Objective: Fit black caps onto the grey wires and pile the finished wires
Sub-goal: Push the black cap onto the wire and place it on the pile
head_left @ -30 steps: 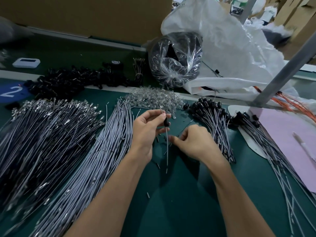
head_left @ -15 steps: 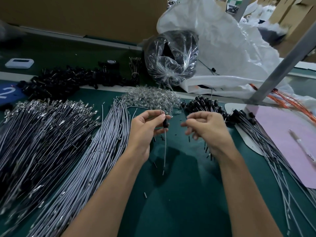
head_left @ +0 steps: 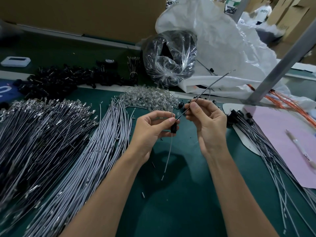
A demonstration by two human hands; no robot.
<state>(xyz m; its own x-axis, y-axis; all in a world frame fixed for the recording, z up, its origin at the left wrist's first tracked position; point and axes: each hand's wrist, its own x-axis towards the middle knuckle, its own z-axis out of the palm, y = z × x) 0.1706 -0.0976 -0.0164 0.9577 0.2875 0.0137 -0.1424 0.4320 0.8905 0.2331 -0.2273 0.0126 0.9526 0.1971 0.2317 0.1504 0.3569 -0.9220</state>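
Left hand [head_left: 152, 130], right hand [head_left: 209, 129], forearms [head_left: 109, 194] bare (nails [head_left: 171, 119] short).

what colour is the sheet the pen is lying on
Pale pink. The sheet under the pen shows at the right of the head view.

The left hand [head_left: 150, 129] is covering part of the cap [head_left: 173, 129], hiding where the wire [head_left: 169, 151] is entering it. The right hand [head_left: 206, 124] is blocking part of the capped pile [head_left: 242, 117]. The tip of the second wire [head_left: 220, 79] is appearing too small to identify. The left edge is cutting off the wire heap [head_left: 34, 134] and the blue label [head_left: 6, 89]; the right edge is cutting off the pink sheet [head_left: 282, 142]. The contents of the bag [head_left: 171, 57] are appearing dark and indistinct.
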